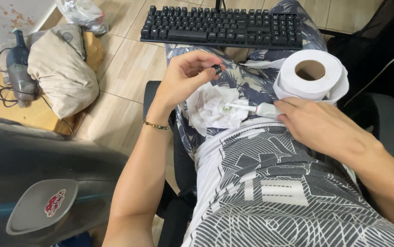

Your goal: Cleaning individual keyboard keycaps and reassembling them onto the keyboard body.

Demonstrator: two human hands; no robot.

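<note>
Seated person, head view down onto lap. Left hand (185,77) raised above the left thigh, fingers curled, thumb and forefinger pinched shut on a small black square keycap (216,69); a thin gold and green bead bracelet (156,125) sits on that wrist. Right hand (318,126) lies low on the lap, fingers closed around the handle of a slim white plastic brush-like tool (252,109), whose head points left and rests on a crumpled white tissue sheet (213,110) spread over the patterned shorts. A white toilet paper roll (310,75) with a brown cardboard core stands on the right thigh, just beyond the right hand, touching it or nearly so. A black mechanical keyboard (222,25) lies across the knees, past the keycap. On the tiled floor at left: a beige cloth bag (59,71) beside a grey handheld vacuum (19,68).
</note>
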